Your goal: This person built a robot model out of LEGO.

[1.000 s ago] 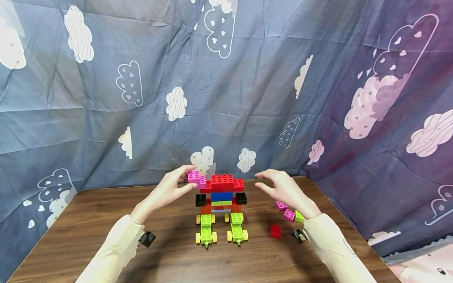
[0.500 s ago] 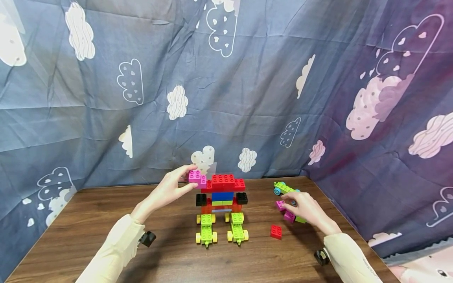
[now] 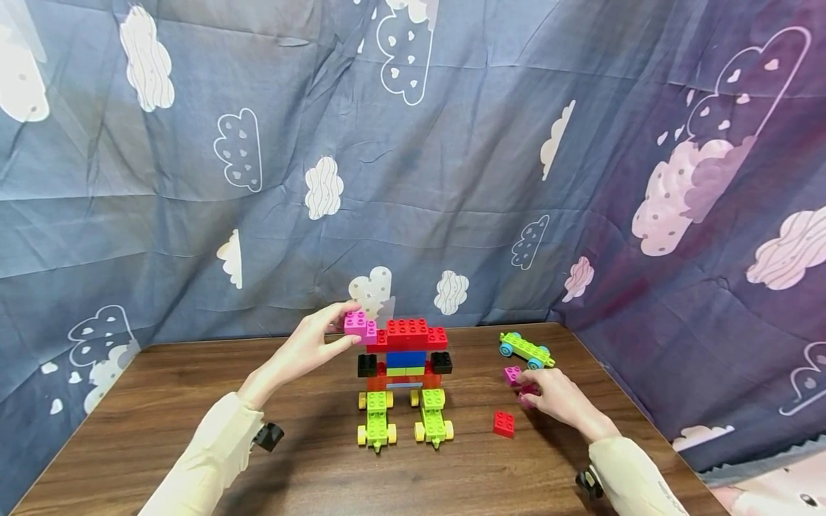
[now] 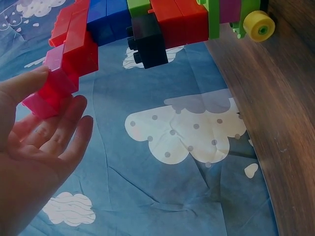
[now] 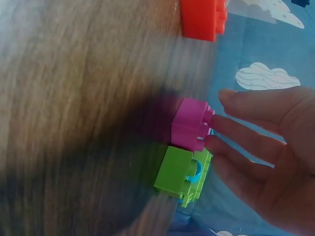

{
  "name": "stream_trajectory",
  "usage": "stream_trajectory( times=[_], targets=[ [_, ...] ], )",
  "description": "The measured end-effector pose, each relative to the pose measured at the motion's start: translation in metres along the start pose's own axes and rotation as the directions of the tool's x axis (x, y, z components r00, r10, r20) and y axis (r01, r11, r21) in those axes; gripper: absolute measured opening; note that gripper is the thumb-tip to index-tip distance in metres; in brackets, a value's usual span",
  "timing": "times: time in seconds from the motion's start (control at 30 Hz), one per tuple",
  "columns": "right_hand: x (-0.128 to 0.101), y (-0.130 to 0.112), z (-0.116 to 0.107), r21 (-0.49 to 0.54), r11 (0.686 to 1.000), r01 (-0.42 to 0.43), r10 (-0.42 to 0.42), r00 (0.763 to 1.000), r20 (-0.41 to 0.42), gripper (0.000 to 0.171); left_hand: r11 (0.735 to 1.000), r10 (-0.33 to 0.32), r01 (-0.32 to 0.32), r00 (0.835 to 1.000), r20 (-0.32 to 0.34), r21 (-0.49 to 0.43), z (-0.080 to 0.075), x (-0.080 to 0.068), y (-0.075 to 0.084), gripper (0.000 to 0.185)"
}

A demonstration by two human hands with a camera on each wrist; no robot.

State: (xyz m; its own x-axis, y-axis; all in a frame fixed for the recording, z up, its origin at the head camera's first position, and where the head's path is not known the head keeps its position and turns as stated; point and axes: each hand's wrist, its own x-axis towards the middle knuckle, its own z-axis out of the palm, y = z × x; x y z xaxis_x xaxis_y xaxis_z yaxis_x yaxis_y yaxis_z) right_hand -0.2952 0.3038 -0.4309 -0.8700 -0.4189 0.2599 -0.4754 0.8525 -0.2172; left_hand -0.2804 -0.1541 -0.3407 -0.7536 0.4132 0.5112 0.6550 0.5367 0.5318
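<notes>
Left hand (image 3: 310,346) pinches pink brick (image 3: 358,325) at top left end of brick figure (image 3: 405,373) standing mid-table (image 3: 193,444). Right hand (image 3: 560,398), fingers fairly straight, touches loose pink brick (image 5: 191,124) on table right of figure, lime brick (image 5: 179,175) just beside it. No readable writing or brand anywhere

light: bright, even | shadows: soft on table (image 3: 323,459) | head: edges bowed | right wrist: motion-blurred
</notes>
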Motion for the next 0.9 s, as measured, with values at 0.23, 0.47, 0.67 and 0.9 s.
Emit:
stream_trajectory(
  times=[0.23, 0.47, 0.67, 0.9],
  targets=[
    [-0.0009, -0.0048, -0.0039, 0.01, 0.999, 0.042, -0.042, 0.999, 0.005, 0.022, 1.0, 0.013, -0.013, 1.0, 0.0, 0.001, -0.0002, 0.0006, 0.0006, 0.054],
    [-0.0044, -0.001, -0.0032, -0.03, 1.0, 0.006, -0.006, 1.0, 0.009, 0.027, 0.999, 0.041, -0.041, 0.999, -0.019, -0.005, 0.0011, 0.0004, -0.0015, 0.053],
    [-0.0033, 0.0023, 0.0004, -0.007, 1.0, 0.023, -0.023, 0.999, 0.025, 0.031, 1.0, 0.031, -0.031, 0.999, -0.019, 0.0, 0.0004, 0.0004, -0.0018, 0.054],
    [-0.0023, 0.0026, 0.0014, -0.012, 1.0, 0.013, -0.013, 0.999, 0.045, 0.027, 0.999, 0.001, -0.001, 1.0, -0.002, -0.035, 0.0001, 0.0008, -0.0007, 0.052]
  ],
)
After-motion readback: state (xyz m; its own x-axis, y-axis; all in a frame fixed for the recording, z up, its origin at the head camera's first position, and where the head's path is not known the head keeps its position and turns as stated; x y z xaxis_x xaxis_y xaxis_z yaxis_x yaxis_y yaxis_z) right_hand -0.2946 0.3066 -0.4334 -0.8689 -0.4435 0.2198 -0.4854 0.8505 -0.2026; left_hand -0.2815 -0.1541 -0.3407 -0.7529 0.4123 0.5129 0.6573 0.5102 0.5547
